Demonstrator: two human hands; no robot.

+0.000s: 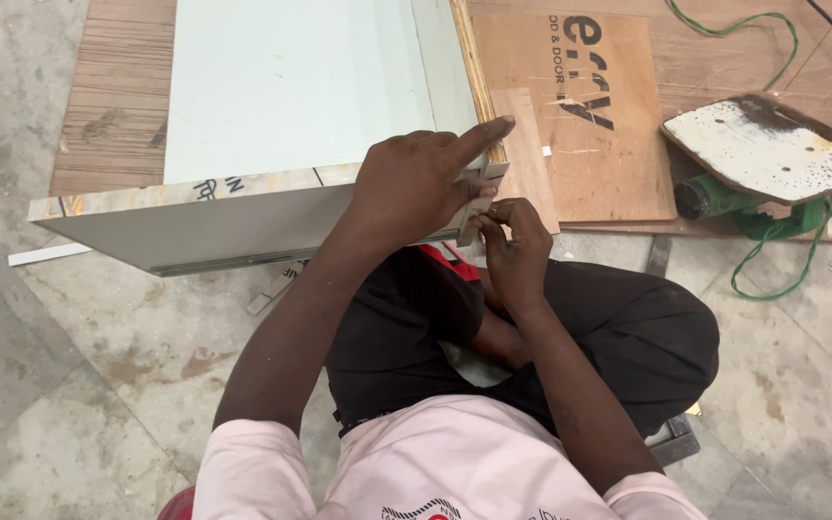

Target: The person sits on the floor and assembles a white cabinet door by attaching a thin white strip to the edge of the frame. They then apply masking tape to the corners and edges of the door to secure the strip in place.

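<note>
Head view, left to right: large pale green laminated board (281, 87) lying on plywood; left hand (416, 183) pressed flat on its near corner, fingers spread (not gripping); right hand (514, 248) pinching thin pale edge strip (481, 197) at that corner; green power tool (724, 197) well apart.

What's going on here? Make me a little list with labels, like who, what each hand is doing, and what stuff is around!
Who: a person in a pink shirt, seated on the floor
Left hand: pressed flat on the corner of the pale laminated board, index finger pointing along its edge
Right hand: fingers pinching a thin edge strip at that corner
Under the board: plywood sheets
Nearby: green power tool with green cord, a paint-stained plate above it
Floor: grey stone
</note>
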